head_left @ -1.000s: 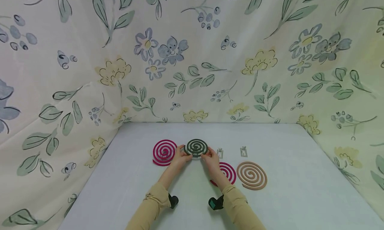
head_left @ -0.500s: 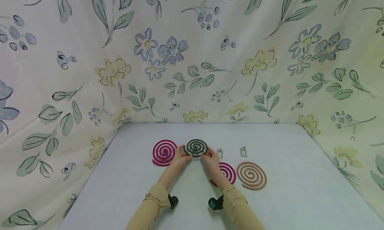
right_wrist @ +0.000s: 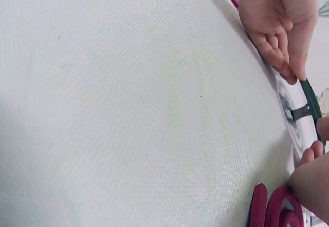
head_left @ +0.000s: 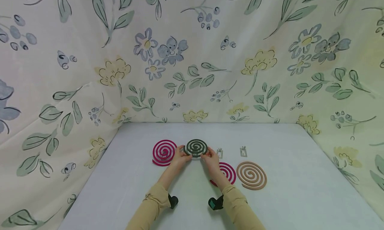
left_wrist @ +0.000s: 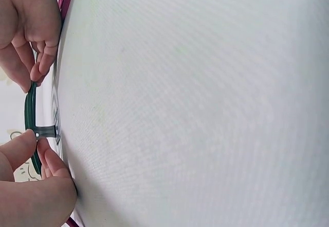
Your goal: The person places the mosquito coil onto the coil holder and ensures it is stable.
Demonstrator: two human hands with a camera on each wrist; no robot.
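Note:
A dark green mosquito coil point(head_left: 196, 147) lies flat between my hands, a little above the table. My left hand point(head_left: 180, 159) pinches its left rim between thumb and fingers. On the opposite rim, the fingers and thumb of my right hand point(head_left: 211, 160) pinch it too. Beneath the coil shows a small metal stand point(left_wrist: 45, 131), its upright reaching the coil and its base low at the table surface. The same stand's strip point(right_wrist: 300, 112) appears in the right wrist view. How the coil's centre joins the stand is hidden.
A magenta coil point(head_left: 164, 152) is at the left, with some metal at its centre. Another magenta coil point(head_left: 228, 173) lies partly under my right forearm, beside a tan coil point(head_left: 252, 175). Two flat metal stands point(head_left: 243, 152) lie at the right. Floral fabric point(head_left: 192, 73) hangs behind the white table point(head_left: 135, 190).

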